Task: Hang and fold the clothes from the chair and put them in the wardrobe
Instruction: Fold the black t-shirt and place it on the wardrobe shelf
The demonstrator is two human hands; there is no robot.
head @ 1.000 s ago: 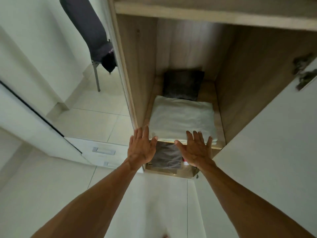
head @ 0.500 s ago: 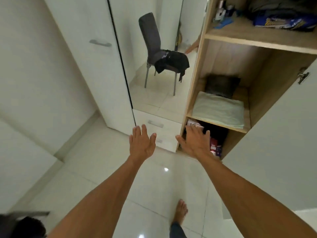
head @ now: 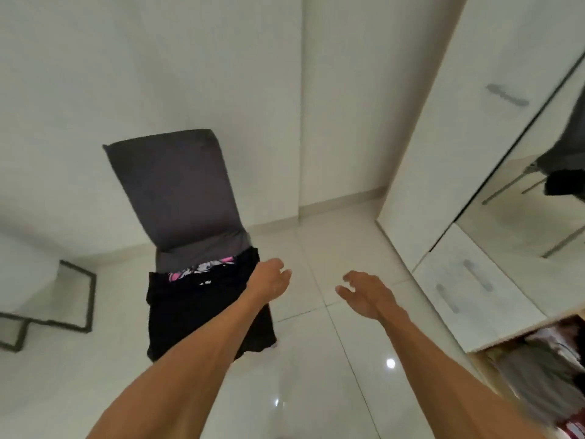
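A grey chair (head: 177,188) stands left of centre against the white wall. Black clothes (head: 196,315) lie piled on its seat and hang over the front, with a pink and white patterned piece (head: 202,267) showing at the back of the pile. My left hand (head: 269,278) hovers at the right edge of the pile, fingers loosely curled, holding nothing. Over the bare floor to the right, my right hand (head: 364,293) is empty, fingers relaxed. The wardrobe (head: 449,153) is at the right, its lower open compartment (head: 538,369) holding grey folded things.
White drawers (head: 468,286) with metal handles sit low on the wardrobe, under a mirror door (head: 538,191) reflecting the chair. A dark metal frame (head: 79,299) stands on the floor at the left. Glossy white tiles (head: 316,375) lie between chair and wardrobe.
The view has swung left from the wardrobe shelf to the chair. Both hands left the folded pale cloth on the shelf and now reach toward the chair's clothes.
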